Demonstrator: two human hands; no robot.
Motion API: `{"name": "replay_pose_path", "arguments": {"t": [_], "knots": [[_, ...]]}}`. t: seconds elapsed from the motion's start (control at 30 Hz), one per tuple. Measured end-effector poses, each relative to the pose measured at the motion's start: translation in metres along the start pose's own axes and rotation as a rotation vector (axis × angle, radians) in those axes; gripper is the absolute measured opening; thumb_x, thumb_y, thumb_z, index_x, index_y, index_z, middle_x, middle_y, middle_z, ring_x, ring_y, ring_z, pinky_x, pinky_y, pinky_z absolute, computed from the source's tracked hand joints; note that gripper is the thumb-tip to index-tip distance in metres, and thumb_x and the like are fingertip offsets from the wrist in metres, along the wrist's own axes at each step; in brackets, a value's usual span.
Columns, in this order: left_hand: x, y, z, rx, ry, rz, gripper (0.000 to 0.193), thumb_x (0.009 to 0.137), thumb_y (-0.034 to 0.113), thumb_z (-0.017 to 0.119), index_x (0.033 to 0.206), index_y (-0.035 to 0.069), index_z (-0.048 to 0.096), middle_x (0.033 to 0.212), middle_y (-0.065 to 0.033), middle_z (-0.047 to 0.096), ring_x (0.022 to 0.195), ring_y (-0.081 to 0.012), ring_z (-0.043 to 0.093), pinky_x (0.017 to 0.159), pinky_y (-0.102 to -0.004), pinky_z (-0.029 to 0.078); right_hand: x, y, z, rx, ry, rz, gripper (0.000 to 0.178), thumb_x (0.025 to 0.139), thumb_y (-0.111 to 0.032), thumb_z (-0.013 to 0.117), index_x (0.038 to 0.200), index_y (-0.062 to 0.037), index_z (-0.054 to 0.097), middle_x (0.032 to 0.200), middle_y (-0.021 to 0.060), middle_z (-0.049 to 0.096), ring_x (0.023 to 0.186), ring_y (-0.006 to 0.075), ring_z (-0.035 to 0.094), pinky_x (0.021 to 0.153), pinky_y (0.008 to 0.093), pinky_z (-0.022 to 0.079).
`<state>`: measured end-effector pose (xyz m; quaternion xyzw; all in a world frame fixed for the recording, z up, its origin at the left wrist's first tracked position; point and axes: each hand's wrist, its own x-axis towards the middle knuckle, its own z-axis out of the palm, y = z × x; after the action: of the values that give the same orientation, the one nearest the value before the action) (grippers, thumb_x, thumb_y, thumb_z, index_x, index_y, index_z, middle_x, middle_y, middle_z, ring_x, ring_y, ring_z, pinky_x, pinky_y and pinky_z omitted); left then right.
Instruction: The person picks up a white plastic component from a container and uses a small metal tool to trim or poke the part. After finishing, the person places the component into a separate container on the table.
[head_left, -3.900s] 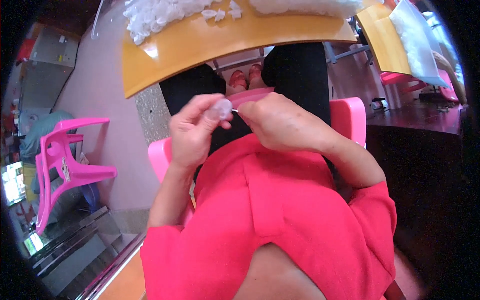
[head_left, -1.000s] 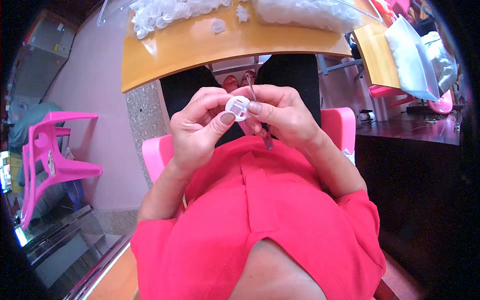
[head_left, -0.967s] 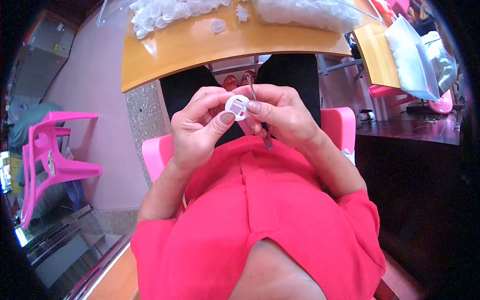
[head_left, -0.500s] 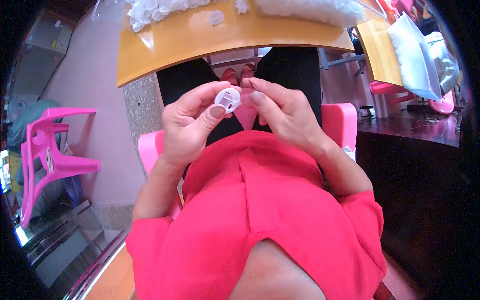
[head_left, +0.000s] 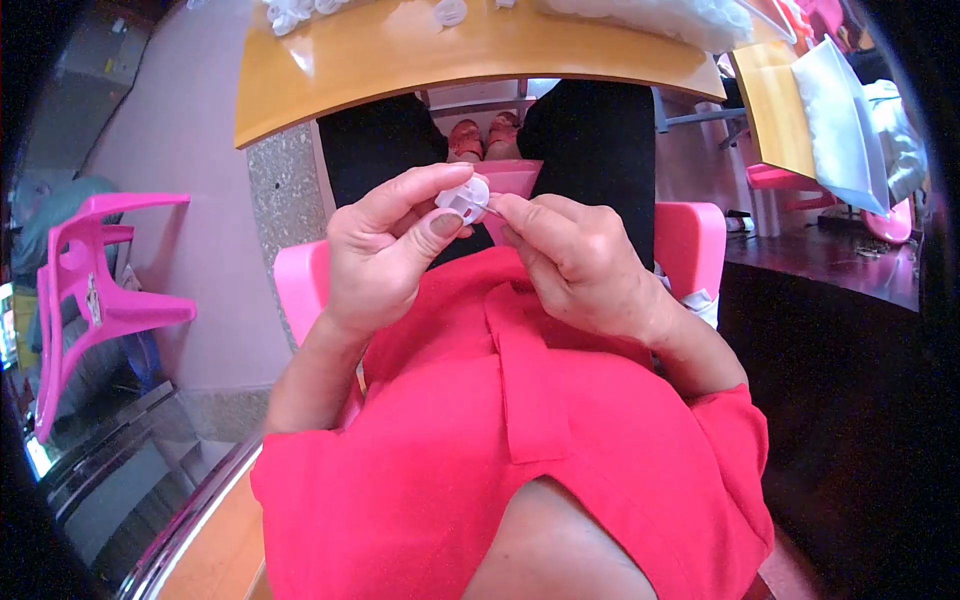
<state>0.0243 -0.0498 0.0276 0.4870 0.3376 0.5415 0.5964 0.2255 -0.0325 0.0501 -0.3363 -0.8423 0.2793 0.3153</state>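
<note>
A round white plastic disc [head_left: 465,203] is held over the person's lap, just in front of the counter [head_left: 480,52]. Being round, it has no clear long axis across its face; that face, with small cut-outs, looks up toward the head camera, leaning a little. The left hand [head_left: 383,250] pinches it by the rim, thumb on the near edge and curled fingers on the far and left side, so the disc sits just beyond the thumb tip, on the right of that hand.

The right hand [head_left: 588,265] pinches a thin tool [head_left: 489,210] between thumb and forefinger, its other fingers folded in. The short visible length of the tool points left and slightly away from the body, its end at the disc's right edge; whether it touches cannot be told. The rest is hidden by the hand.
</note>
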Motion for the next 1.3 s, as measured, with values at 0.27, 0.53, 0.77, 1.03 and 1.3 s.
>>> {"name": "replay_pose_path", "arguments": {"t": [0.27,0.53,0.77,1.03,1.3], "knots": [[-0.001,-0.004,-0.001,-0.053,0.009,-0.031,0.032,0.089,0.002,0.061,0.12,-0.002,0.058,0.11,-0.0111,0.063,0.096,-0.0152,0.062,0.082,-0.0273,0.054,0.002,0.0,0.001,-0.052,-0.049,-0.008,0.032,0.073,0.0,0.057,0.105,0.0017,0.055,0.068,0.016,0.056,0.06,0.0339,0.06,0.051,0.043,0.05],[-0.001,-0.006,-0.004,-0.111,-0.019,-0.039,0.031,0.089,0.004,0.061,0.12,-0.003,0.058,0.108,-0.0127,0.065,0.092,-0.0167,0.063,0.082,-0.0293,0.054,0.003,0.0,-0.002,0.103,-0.051,0.028,0.03,0.08,0.008,0.057,0.11,0.0055,0.057,0.077,0.0194,0.06,0.068,0.0333,0.063,0.057,0.0359,0.05],[0.0,-0.013,-0.003,-0.226,-0.015,-0.1,0.033,0.091,0.006,0.06,0.122,-0.004,0.055,0.108,-0.0139,0.064,0.093,-0.0187,0.064,0.083,-0.0318,0.054,0.004,0.001,-0.002,0.186,-0.056,0.074,0.03,0.081,0.008,0.055,0.111,0.0061,0.057,0.08,0.0205,0.061,0.07,0.0341,0.064,0.059,0.0357,0.05],[0.001,-0.014,0.0,-0.333,0.063,-0.185,0.034,0.091,0.007,0.059,0.123,-0.004,0.053,0.11,-0.0151,0.063,0.096,-0.0205,0.063,0.082,-0.0333,0.055,-0.003,-0.006,-0.003,-0.233,-0.077,0.106,0.043,0.074,0.006,0.057,0.116,0.0046,0.054,0.076,0.0166,0.057,0.063,0.0338,0.06,0.054,0.0407,0.049],[0.002,-0.016,0.005,-0.319,0.082,-0.195,0.034,0.09,0.006,0.06,0.123,-0.004,0.053,0.109,-0.0153,0.063,0.095,-0.0205,0.063,0.082,-0.0337,0.055,-0.003,-0.007,-0.002,-0.376,-0.131,0.097,0.048,0.071,0.002,0.059,0.119,0.0045,0.053,0.075,0.0152,0.057,0.063,0.031,0.061,0.053,0.0396,0.05]]}}
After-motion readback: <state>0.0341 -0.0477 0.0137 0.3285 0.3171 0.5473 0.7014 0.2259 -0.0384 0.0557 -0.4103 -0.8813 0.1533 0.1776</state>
